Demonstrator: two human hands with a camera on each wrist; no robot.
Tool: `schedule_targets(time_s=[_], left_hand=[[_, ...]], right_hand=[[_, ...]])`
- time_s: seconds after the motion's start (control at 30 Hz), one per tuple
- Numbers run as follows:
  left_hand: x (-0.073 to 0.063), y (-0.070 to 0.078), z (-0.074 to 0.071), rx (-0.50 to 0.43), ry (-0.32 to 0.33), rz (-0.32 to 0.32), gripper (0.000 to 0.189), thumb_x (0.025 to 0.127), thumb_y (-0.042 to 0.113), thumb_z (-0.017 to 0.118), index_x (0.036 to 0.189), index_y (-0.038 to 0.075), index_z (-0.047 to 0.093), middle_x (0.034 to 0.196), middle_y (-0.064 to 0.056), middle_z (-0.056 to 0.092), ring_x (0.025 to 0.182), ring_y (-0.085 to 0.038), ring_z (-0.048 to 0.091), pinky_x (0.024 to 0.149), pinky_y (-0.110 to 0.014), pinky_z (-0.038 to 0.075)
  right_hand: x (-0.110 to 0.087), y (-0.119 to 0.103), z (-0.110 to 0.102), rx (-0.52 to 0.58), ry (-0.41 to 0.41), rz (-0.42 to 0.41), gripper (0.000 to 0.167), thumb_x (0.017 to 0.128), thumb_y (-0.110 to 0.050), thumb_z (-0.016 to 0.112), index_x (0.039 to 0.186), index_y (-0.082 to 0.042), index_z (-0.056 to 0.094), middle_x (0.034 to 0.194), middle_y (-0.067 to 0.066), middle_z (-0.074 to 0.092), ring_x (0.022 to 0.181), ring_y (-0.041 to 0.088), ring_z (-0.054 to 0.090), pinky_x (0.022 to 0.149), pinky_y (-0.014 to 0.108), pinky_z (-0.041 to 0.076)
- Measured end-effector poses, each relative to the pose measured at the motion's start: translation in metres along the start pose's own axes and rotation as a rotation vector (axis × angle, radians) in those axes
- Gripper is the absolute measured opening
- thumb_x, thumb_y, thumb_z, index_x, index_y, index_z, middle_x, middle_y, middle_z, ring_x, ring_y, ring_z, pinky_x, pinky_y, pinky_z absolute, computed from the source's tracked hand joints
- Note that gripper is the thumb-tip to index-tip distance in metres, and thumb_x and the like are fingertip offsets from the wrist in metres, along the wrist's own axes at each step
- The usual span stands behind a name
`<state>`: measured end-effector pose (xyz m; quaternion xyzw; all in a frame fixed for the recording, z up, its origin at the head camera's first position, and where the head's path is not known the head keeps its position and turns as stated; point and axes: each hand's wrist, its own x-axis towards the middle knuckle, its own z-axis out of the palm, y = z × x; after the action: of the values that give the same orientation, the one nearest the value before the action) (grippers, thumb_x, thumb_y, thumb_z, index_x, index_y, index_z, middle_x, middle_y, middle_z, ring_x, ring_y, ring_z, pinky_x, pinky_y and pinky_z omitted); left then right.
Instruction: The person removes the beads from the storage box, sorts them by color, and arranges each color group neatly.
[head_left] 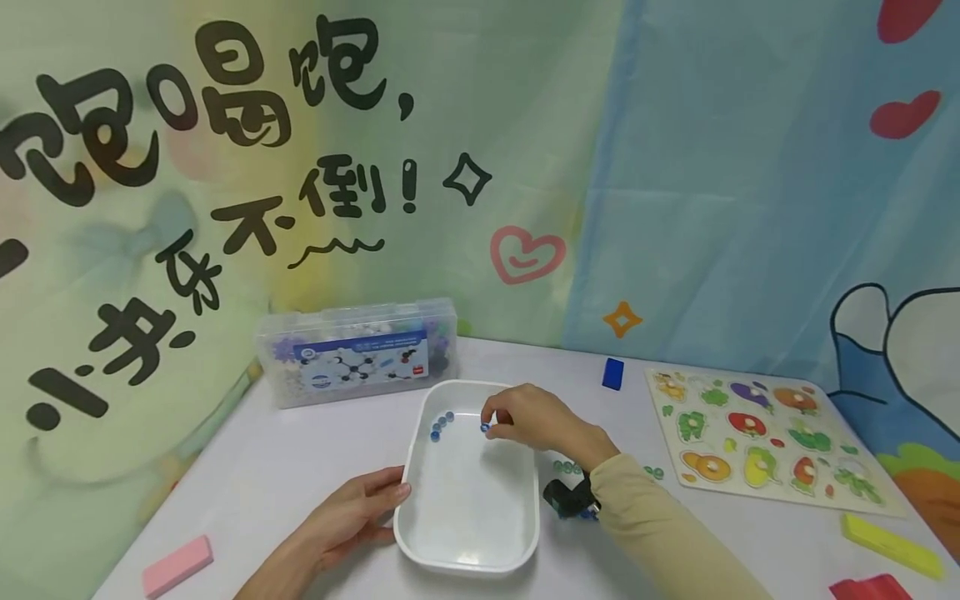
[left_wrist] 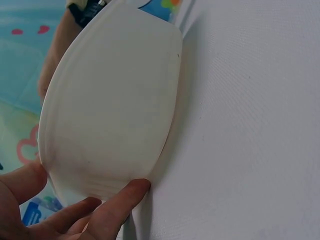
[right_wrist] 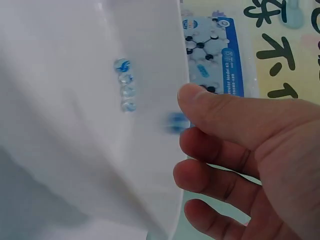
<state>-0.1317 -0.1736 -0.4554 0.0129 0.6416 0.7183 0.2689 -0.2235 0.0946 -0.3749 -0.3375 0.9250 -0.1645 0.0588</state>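
Observation:
A white tray (head_left: 468, 508) stands on the table, and my left hand (head_left: 360, 508) grips its left side, thumb at the rim and fingers lower on the outer wall (left_wrist: 115, 100). Over the tray's far part, my right hand (head_left: 536, 417) pinches a blue marble (head_left: 485, 427) between thumb and forefinger. That marble (right_wrist: 177, 122) looks blurred at the fingertips in the right wrist view. Several clear marbles with blue swirls (right_wrist: 128, 90) lie in a short row inside the tray, toward its far left corner (head_left: 436, 433).
Behind the tray is a clear plastic box (head_left: 356, 350) of small parts. Green marbles (head_left: 567, 467) lie right of the tray, beside the black wrist device (head_left: 566, 498). Farther right are a blue block (head_left: 612, 374), a vegetable puzzle board (head_left: 772, 442) and a yellow block (head_left: 892, 546). A pink block (head_left: 177, 567) lies front left.

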Motion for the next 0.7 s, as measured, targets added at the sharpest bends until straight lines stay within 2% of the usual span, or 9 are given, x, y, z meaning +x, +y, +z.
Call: schedule_targets(time_s=[0.2, 0.3, 0.53, 0.7], left_hand=[[0.0, 0.001, 0.0, 0.005, 0.001, -0.007, 0.073, 0.098, 0.029, 0.058, 0.149, -0.01, 0.022, 0.152, -0.028, 0.032, 0.117, -0.021, 0.057, 0.094, -0.045, 0.054], [0.001, -0.001, 0.001, 0.0, 0.0, -0.011, 0.074, 0.097, 0.03, 0.058, 0.149, -0.009, 0.022, 0.152, -0.028, 0.033, 0.117, -0.021, 0.058, 0.093, -0.045, 0.055], [0.0, 0.0, 0.0, 0.007, -0.003, -0.008, 0.073, 0.098, 0.03, 0.057, 0.149, -0.009, 0.023, 0.151, -0.028, 0.034, 0.118, -0.021, 0.057, 0.094, -0.045, 0.054], [0.0, 0.0, 0.0, 0.008, -0.001, -0.004, 0.073, 0.098, 0.03, 0.057, 0.149, -0.009, 0.023, 0.151, -0.028, 0.034, 0.117, -0.02, 0.058, 0.094, -0.044, 0.054]], right_hand=[[-0.013, 0.004, 0.001, 0.001, -0.005, -0.003, 0.008, 0.085, -0.02, 0.075, 0.091, -0.018, 0.071, 0.067, -0.01, 0.052, 0.064, 0.006, 0.044, 0.056, 0.018, 0.038], [-0.025, 0.007, -0.003, 0.001, 0.0, 0.031, 0.009, 0.085, -0.022, 0.075, 0.092, -0.018, 0.071, 0.068, -0.01, 0.052, 0.065, 0.007, 0.045, 0.057, 0.018, 0.039], [-0.073, 0.031, -0.023, 0.02, 0.056, 0.036, 0.012, 0.086, -0.023, 0.073, 0.096, -0.017, 0.071, 0.071, -0.012, 0.053, 0.065, 0.001, 0.044, 0.056, 0.017, 0.041], [-0.111, 0.056, -0.025, 0.051, 0.078, 0.056, 0.011, 0.086, -0.022, 0.073, 0.095, -0.016, 0.07, 0.071, -0.014, 0.053, 0.064, -0.002, 0.042, 0.054, 0.016, 0.04]])
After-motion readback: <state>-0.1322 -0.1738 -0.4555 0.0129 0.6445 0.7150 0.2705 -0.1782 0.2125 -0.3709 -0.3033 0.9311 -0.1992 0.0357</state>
